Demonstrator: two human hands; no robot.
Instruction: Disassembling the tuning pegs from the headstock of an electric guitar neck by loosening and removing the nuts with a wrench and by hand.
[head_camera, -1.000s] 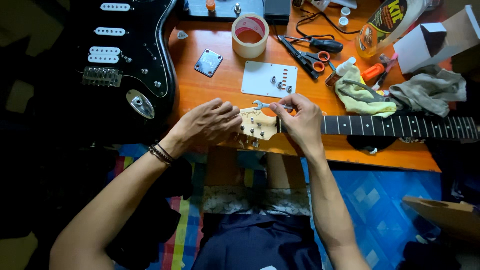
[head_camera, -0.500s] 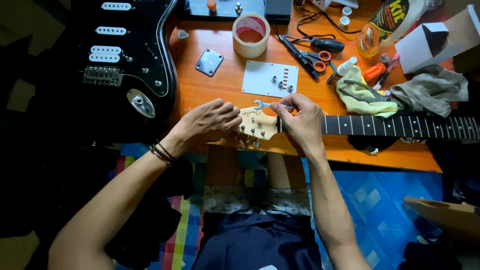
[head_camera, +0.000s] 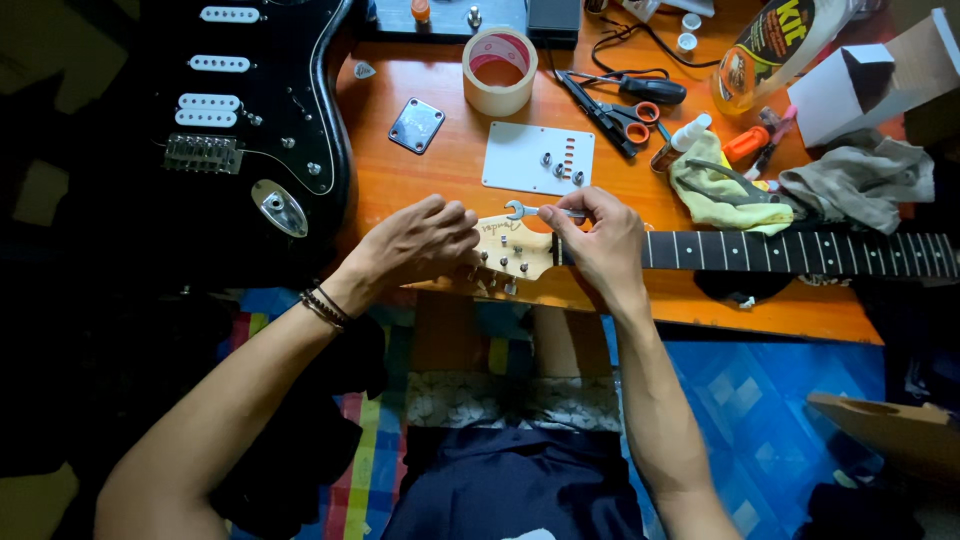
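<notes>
Head view: left hand curled around the pale headstock at the orange counter's near edge; right hand pinches a small wrench. Likely tightening tuner nuts; seating the wrench squarely comes next.

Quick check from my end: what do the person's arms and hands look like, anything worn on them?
Both arms are bare to the edge of the head view, with no sleeves or gloves showing. The left hand has a stack of thin dark bracelets at the wrist. The right hand and its wrist carry nothing that I can see: no watch, no band. Whether any finger bears a ring is too small to tell.
</notes>
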